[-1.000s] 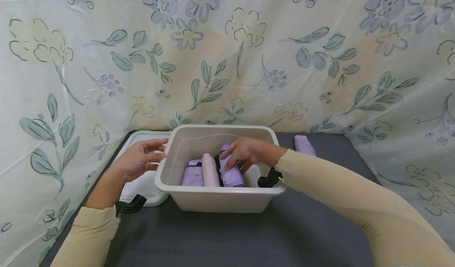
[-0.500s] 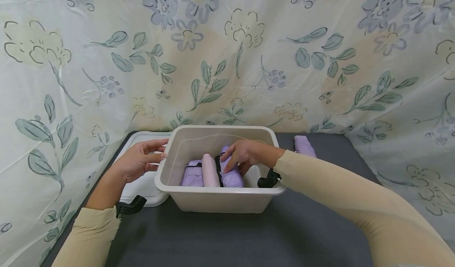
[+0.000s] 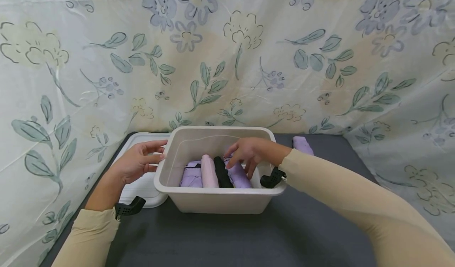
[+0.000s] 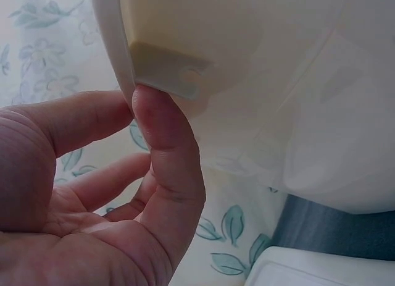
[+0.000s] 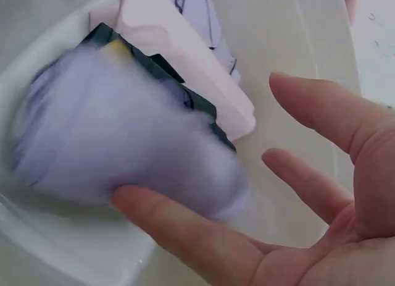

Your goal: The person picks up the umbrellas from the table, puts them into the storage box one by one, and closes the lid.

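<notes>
A beige plastic bin (image 3: pixel 220 202) stands on the dark table. My left hand (image 3: pixel 143 160) pinches its left rim, thumb and fingertips at the lip in the left wrist view. Inside the bin, my right hand (image 3: pixel 247 154) is spread over a lavender folded umbrella (image 3: pixel 239 176). In the right wrist view one fingertip lies against this umbrella (image 5: pixel 123 131), which is blurred, while the other fingers are apart from it. To its left lie a black roll (image 3: pixel 222 174), a pink roll (image 3: pixel 209 172) and another lavender folded umbrella (image 3: pixel 192 175), side by side.
A white lid (image 3: pixel 143 190) lies left of the bin, partly behind my left hand. Another lavender roll (image 3: pixel 302 144) lies on the table (image 3: pixel 199 239) behind my right forearm. A floral curtain (image 3: pixel 227 69) hangs behind and at both sides.
The lavender umbrella under my right hand has shifted right and tilted, uncovering more of the black roll. My right fingers have loosened from it and moved slightly right. The left hand stays put.
</notes>
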The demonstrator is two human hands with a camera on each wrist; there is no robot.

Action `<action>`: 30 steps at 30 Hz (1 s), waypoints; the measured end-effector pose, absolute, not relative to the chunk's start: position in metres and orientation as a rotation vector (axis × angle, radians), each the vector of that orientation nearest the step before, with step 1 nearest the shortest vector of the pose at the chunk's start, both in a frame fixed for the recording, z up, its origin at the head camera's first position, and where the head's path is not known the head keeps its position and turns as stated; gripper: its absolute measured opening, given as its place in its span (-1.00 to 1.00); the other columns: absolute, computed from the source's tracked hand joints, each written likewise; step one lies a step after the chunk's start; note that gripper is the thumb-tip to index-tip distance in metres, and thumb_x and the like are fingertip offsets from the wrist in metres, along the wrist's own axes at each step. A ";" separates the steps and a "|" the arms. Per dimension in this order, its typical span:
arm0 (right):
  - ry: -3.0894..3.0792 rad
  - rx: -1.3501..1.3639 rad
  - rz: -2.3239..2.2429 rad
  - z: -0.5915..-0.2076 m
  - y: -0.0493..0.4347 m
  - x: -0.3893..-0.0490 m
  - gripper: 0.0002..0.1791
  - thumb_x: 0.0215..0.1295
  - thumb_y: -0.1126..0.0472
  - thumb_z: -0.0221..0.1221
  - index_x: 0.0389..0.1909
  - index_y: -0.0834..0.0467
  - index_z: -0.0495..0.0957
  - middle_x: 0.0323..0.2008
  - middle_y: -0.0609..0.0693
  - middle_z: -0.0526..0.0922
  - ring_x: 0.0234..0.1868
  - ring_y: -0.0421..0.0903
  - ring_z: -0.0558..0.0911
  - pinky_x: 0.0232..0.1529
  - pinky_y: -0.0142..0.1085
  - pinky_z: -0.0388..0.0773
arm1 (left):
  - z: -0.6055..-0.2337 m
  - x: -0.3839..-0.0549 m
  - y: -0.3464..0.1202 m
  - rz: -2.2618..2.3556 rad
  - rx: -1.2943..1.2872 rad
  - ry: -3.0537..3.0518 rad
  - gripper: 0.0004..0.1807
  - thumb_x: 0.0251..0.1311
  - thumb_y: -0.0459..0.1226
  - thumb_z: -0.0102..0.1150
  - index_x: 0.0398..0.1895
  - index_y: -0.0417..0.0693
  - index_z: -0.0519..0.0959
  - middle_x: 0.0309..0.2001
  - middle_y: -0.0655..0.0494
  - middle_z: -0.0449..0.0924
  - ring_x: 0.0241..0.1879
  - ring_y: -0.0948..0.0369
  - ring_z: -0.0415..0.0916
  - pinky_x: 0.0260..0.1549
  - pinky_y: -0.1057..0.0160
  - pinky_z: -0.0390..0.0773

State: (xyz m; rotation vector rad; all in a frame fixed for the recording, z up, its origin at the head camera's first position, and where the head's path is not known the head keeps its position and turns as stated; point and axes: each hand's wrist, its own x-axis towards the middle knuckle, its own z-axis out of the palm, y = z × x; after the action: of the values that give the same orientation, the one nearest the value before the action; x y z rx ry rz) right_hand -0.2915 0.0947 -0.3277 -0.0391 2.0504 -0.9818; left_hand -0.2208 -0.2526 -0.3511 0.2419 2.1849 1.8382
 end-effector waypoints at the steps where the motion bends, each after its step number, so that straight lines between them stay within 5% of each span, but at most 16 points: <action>1: 2.037 -0.045 -0.987 -0.326 0.097 -0.292 -0.28 0.26 0.25 0.39 0.45 0.04 0.42 0.50 0.39 0.24 0.23 0.55 0.50 -0.05 0.26 0.67 | -0.351 -0.221 -0.253 1.839 0.241 2.184 -0.26 0.40 -0.35 0.21 0.58 -0.26 0.15 0.00 0.16 0.52 -0.12 0.29 0.65 -0.11 0.21 0.73; 7: 1.972 -0.132 -1.050 -0.306 0.107 -0.292 -0.27 0.36 0.17 0.32 0.52 0.06 0.32 0.46 0.32 0.34 0.34 0.47 0.46 0.13 0.21 0.61 | -0.349 -0.222 -0.253 1.847 0.247 2.174 -0.27 0.40 -0.35 0.21 0.57 -0.27 0.17 0.00 0.16 0.53 -0.09 0.29 0.65 -0.12 0.21 0.73; 13: 1.968 -0.187 -1.138 -0.290 0.120 -0.288 -0.34 0.37 0.16 0.33 0.47 -0.04 0.40 0.39 0.19 0.49 0.36 0.36 0.49 0.09 0.10 0.68 | -0.350 -0.224 -0.254 1.846 0.240 2.168 -0.27 0.40 -0.34 0.22 0.57 -0.26 0.17 -0.01 0.19 0.55 -0.07 0.29 0.65 -0.13 0.22 0.73; 22: 1.967 -0.291 -1.313 -0.282 0.147 -0.281 -0.36 0.41 0.20 0.28 0.48 0.02 0.38 0.50 0.13 0.35 0.30 0.22 0.58 0.16 0.11 0.63 | -0.350 -0.224 -0.254 1.847 0.244 2.172 -0.26 0.40 -0.36 0.20 0.57 -0.30 0.15 0.00 0.18 0.54 -0.11 0.30 0.67 -0.12 0.21 0.73; 30: 1.950 -0.339 -1.502 -0.287 0.169 -0.278 -0.31 0.45 0.28 0.21 0.55 0.11 0.25 0.36 0.24 0.45 0.22 0.10 0.59 0.25 0.12 0.57 | -0.350 -0.223 -0.253 1.843 0.236 2.178 -0.25 0.40 -0.34 0.21 0.58 -0.27 0.15 0.02 0.17 0.52 -0.12 0.27 0.68 -0.11 0.22 0.73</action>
State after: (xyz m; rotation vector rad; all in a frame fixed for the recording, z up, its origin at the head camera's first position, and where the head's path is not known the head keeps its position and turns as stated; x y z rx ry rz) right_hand -0.2778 0.1689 -0.2865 -0.3391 1.9504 -1.5015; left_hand -0.2230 -0.2531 -0.3497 0.2359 2.1781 1.8432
